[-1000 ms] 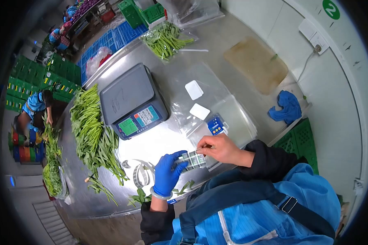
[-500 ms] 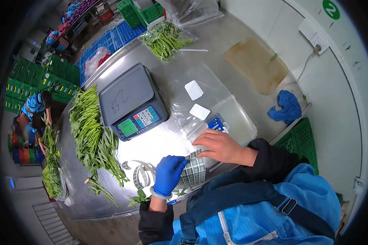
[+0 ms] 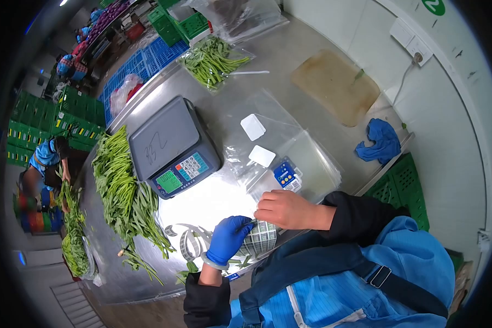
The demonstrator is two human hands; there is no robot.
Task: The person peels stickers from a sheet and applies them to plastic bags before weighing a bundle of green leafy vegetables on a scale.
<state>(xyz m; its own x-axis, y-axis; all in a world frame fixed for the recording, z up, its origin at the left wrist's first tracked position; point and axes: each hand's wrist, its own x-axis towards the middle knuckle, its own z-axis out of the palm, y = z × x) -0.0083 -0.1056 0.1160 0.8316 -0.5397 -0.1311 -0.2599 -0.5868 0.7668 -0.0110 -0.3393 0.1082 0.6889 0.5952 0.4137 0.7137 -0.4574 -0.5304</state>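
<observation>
My left hand [image 3: 228, 240], in a blue glove, pinches the upper left edge of a roll of small printed labels [image 3: 261, 240] at the table's front edge. My bare right hand [image 3: 287, 210] has its fingers curled together at the roll's upper right; whatever they pinch is hidden. Just beyond the right hand lie clear plastic bags [image 3: 311, 158] with a blue printed card [image 3: 285, 173] and white cards [image 3: 252, 127] on them. A loose curl of backing strip [image 3: 188, 245] rests left of my glove.
A digital scale [image 3: 172, 145] stands on the metal table, beside a heap of leafy greens [image 3: 117, 186]. Bagged greens [image 3: 213, 63] lie at the back, a blue cloth [image 3: 378, 141] at the right. A co-worker [image 3: 46, 158] handles greens at the left.
My right hand has closed its fingers and come slightly down and left toward the label roll, uncovering more of the blue card. My left hand stays at the roll. The view has shifted slightly.
</observation>
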